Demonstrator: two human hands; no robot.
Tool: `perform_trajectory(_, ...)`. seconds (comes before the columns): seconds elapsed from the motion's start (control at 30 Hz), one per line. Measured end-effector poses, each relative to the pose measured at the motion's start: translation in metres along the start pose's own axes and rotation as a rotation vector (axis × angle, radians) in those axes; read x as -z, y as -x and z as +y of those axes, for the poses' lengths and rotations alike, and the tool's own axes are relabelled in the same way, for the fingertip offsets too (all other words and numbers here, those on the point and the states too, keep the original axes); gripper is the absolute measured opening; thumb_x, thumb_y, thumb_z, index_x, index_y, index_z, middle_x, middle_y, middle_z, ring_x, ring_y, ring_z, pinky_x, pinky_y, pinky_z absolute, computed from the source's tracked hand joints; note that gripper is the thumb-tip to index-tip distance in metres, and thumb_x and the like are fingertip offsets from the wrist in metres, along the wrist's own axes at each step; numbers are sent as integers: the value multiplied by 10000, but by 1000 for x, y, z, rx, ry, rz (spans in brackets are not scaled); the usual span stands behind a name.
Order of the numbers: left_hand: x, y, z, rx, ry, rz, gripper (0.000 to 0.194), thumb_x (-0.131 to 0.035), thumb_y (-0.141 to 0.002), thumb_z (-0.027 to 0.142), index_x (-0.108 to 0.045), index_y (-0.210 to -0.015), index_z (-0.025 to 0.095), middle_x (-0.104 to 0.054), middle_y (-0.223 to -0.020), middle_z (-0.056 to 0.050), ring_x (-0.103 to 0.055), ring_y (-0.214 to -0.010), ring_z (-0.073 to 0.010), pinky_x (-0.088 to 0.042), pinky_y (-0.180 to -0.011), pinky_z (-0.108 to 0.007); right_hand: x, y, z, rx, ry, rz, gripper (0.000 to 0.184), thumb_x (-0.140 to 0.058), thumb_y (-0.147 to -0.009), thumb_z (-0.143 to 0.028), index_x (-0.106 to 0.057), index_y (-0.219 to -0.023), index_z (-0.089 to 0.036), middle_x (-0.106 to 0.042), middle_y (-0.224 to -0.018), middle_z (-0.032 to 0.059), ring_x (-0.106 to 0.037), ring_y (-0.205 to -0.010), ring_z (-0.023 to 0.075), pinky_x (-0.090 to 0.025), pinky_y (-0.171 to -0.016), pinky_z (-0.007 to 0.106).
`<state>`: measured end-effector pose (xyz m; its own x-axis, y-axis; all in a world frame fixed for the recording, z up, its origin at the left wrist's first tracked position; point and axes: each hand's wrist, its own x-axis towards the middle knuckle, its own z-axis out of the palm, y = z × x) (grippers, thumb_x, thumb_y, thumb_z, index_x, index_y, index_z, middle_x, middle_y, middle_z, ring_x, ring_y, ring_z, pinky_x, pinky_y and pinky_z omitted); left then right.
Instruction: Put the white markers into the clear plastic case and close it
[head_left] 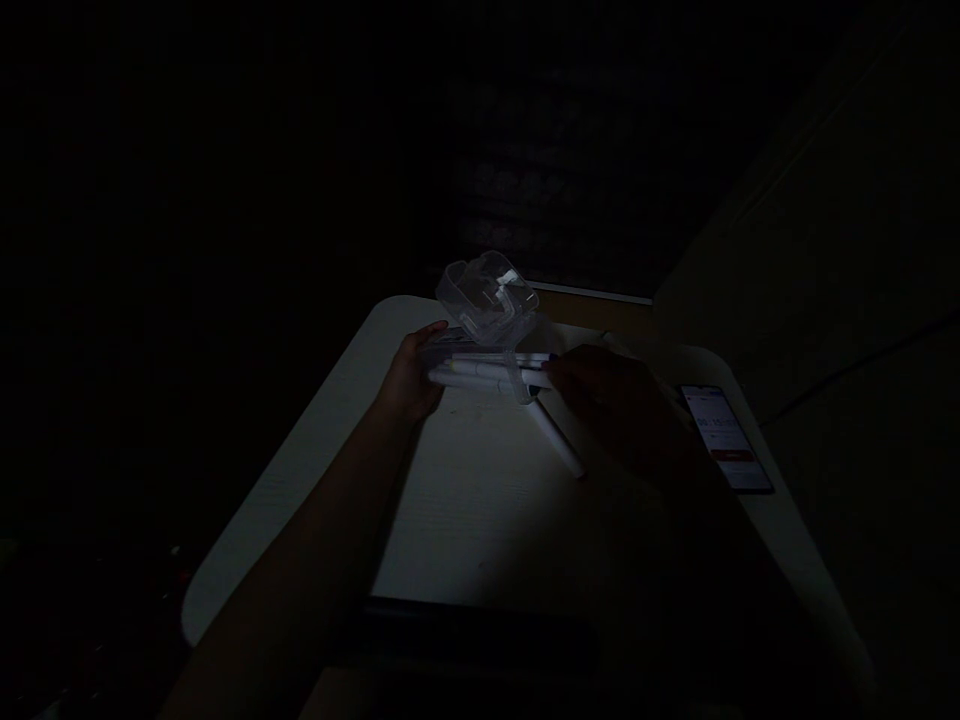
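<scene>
My left hand is closed round the left end of a clear plastic case, whose transparent lid stands raised at the back. Several white marker pens lie lengthwise in the case, their ends sticking out to the right. At those ends, my right hand has its fingers closed on a white marker; deep shadow hides most of this hand. One more white marker rests on the table, below and right of the case, pointing toward me.
The pale table has rounded corners. A phone with a lit screen lies at its right side. A dark bar-like shape runs along the near edge. Patterned fabric hangs beyond the table, and the surroundings are very dark.
</scene>
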<state>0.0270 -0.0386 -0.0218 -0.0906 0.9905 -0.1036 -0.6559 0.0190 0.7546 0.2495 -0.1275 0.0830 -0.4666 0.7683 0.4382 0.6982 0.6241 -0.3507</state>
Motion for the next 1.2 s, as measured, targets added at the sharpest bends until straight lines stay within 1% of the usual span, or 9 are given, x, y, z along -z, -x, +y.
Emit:
perform_trajectory(0.23,0,-1,0,15,-8,-19,204,-490,-773,245,-591,-918,144,-671,-782,-46,-639,-707,-180,-501,-699,-299,-3,3,5,124,-10,-98,255,-453,-852,-132,-674,-978,-151,-668,-979,72,-625,-872,158,-483,-760,271)
perform_trajectory(0.37,0,-1,0,-3,-17,-32,202,-487,-772,241,-591,-915,144,-665,-772,-42,-637,-712,-178,-495,-708,-295,-8,4,6,136,-31,-122,286,-434,-819,-81,-698,-874,-177,-624,-1061,64,-617,-912,143,-485,-784,263)
perform_trajectory(0.43,1,-2,-1,-7,-16,-37,202,-484,-776,243,-590,-917,145,-667,-789,-45,-637,-722,-176,-495,-721,-297,-9,3,6,144,-51,-91,289,-434,-812,-75,-699,-871,-173,-624,-1055,65,-617,-913,141,-486,-793,265)
perform_trajectory(0.57,2,-2,-1,1,-1,-23,196,-484,-775,250,-586,-911,152,-664,-781,-36,-638,-730,-179,-499,-720,-300,-15,1,7,144,-106,5,239,-507,-820,-154,-658,-1006,-153,-649,-1034,71,-618,-923,150,-492,-794,267)
perform_trajectory(0.77,1,-1,0,17,1,-18,185,-492,-766,238,-596,-892,152,-655,-745,-24,-623,-669,-157,-486,-669,-267,-22,-1,7,9,-192,36,274,-562,-801,-220,-622,-1063,-166,-680,-1046,55,-634,-790,130,-502,-696,244)
perform_trajectory(0.87,0,1,1,14,-5,2,196,-484,-762,232,-595,-905,156,-654,-758,-24,-626,-690,-162,-481,-677,-270,-15,-1,6,-106,-203,130,230,-568,-788,-232,-637,-1002,-183,-695,-950,40,-640,-749,135,-503,-638,235)
perform_trajectory(0.97,0,1,1,20,1,2,208,-486,-759,233,-589,-921,154,-662,-800,-36,-632,-735,-173,-483,-710,-284,-5,0,7,-194,-223,316,176,-596,-774,-235,-632,-946,-218,-689,-913,22,-645,-730,137,-508,-600,225)
perform_trajectory(1.1,1,1,1,18,-6,6,213,-484,-763,237,-593,-923,149,-657,-788,-40,-625,-709,-171,-481,-692,-283,3,1,12,-210,-271,510,221,-607,-775,-225,-602,-996,-235,-680,-864,5,-640,-683,128,-514,-572,227)
perform_trajectory(1.2,1,1,2,19,-5,3,203,-475,-774,237,-597,-911,150,-656,-779,-40,-620,-687,-167,-478,-662,-275,4,1,17,-210,-260,620,251,-610,-779,-263,-589,-1026,-224,-668,-880,14,-642,-729,137,-523,-607,247)
